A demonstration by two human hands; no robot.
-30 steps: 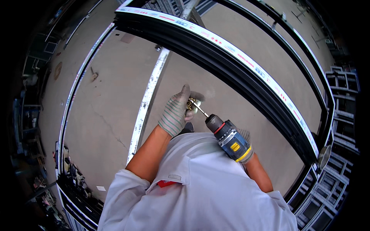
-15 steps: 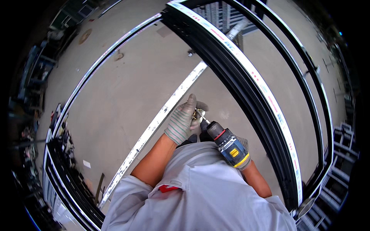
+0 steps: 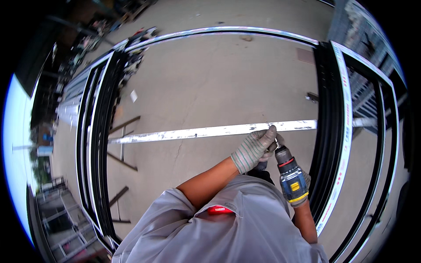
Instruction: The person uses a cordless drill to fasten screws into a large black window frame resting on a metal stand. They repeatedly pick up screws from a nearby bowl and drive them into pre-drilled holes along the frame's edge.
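Note:
My right hand [image 3: 302, 200], in a grey glove, is wrapped around the grip of a cordless drill [image 3: 293, 179]. The drill is blue and black, with yellow parts and a red ring behind its black chuck. Its thin bit points away from me and reaches the fingers of my left hand [image 3: 258, 147]. That hand wears a pale glove with green stripes, and its fingers are closed around small pieces that looked brass-coloured half a second ago; now they are mostly hidden. Just beyond my left hand runs a scuffed white bar [image 3: 193, 133], crossing from left to right.
Black frame profiles with a white printed strip [image 3: 346, 109] stand close on my right. Similar profiles [image 3: 103, 144] stand at left, joined by a far rail [image 3: 210, 30]. Trestle legs [image 3: 125, 125] stick out near the left profiles. Heaped items [image 3: 131, 61] lie beyond, on the concrete floor.
My view has turned right, so the white bar now lies across it and the left profiles show more. My hands have stayed together at the bit, with the drill pointing more straight ahead.

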